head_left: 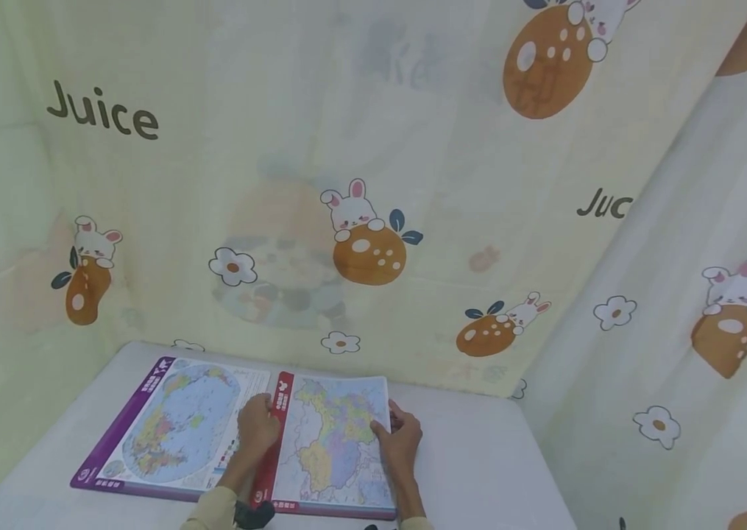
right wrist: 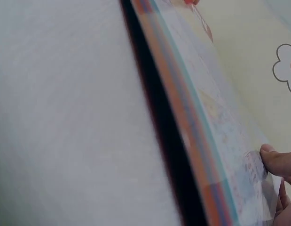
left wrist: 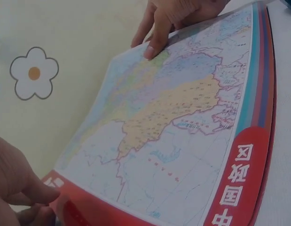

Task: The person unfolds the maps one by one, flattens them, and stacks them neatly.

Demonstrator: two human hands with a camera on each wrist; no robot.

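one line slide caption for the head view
Left grip and right grip hold a red-edged map by its sides, beside a purple-edged map on a white table.

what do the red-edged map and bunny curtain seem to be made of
Red-edged map: probably laminated paper or plastic, fairly glossy; its smooth face shows sheen. Bunny curtain: likely thin, matte fabric or plastic sheeting; it hangs in folds, faint shapes showing through.

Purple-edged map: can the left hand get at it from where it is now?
Probably yes: the left hand is right beside the purple-edged map in the head view, with nothing seen between them. It grips the red-edged map, though, so it would likely need to let go first.
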